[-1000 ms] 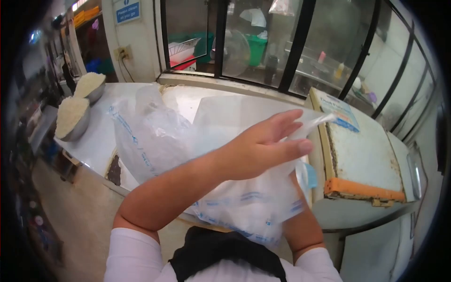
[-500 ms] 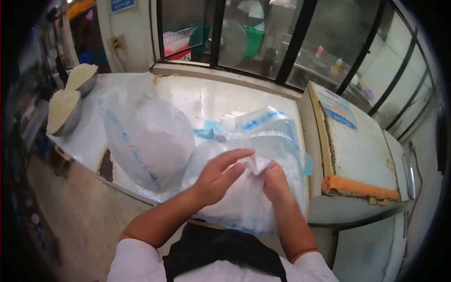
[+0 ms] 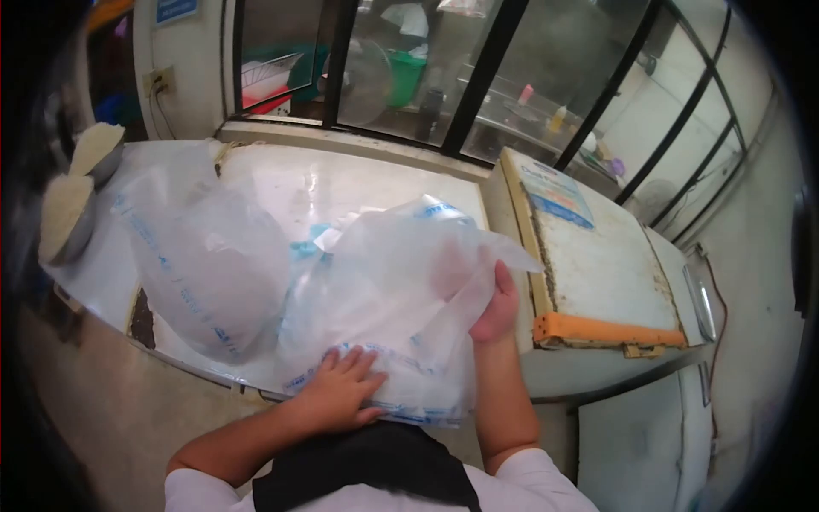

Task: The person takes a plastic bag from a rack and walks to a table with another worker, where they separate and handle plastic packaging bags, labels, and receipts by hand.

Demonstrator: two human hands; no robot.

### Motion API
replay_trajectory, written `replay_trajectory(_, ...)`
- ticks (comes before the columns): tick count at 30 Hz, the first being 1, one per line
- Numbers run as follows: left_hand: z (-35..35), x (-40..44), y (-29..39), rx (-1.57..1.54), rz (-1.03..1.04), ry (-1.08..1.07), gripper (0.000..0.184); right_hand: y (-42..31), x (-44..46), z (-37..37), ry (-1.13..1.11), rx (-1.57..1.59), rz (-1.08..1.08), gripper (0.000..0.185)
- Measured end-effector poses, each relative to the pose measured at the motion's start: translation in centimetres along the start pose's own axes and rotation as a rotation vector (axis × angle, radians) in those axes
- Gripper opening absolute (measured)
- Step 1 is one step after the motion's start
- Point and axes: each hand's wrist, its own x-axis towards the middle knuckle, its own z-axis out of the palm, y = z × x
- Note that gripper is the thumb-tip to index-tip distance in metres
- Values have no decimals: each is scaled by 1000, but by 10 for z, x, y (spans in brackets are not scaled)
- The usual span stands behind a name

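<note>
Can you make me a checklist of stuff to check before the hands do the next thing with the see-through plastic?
1. Left hand resting on the translucent, blue-printed plastic: ok.
2. Right hand gripping it firmly: cannot tell; plastic covers some fingers.
3. Plastic lying flat: not ok; a loose flap sticks up by the right hand.
4. Bulging, translucent, blue-printed bag on the left clear of both hands: ok.
5. Nearer round grey bowl, heaped with pale grains, away from the hands: ok.

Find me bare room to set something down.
Bare worktop lies between the spread plastic and window ledge; a smaller patch separates the left bag from the nearer bowl. Crowded: the front, with plastic, left hand and right hand.
</note>
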Motion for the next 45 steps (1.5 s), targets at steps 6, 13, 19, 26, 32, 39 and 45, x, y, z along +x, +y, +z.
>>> replay_trajectory(6, -17, 11, -10, -541, -182, -200, 71, -13, -4, 5, -256, -136, 61, 81)
replay_trajectory(13, -40, 62, 32, -406, 169, 309, 81, 21, -16, 12, -203, -258, 154, 106)
replay_trajectory(19, -21, 86, 62, -89, 323, 169, 83, 38, -35, 11, -81, -78, 206, 117)
replay_trajectory(26, -27, 89, 89, -294, 434, 297, 86, 50, -46, 11, -226, 195, 281, 115)
replay_trajectory(32, -45, 94, 53, -285, 260, 400, 83, 44, -75, 15, -226, -220, 48, 101)
replay_trajectory(39, -75, 82, 16, -525, 55, 634, 98, -5, -53, 37, 64, -953, 30, 60)
replay_trajectory(45, -56, 82, -22, -736, -91, 177, 48, -26, -15, 79, 110, -771, -551, 41)
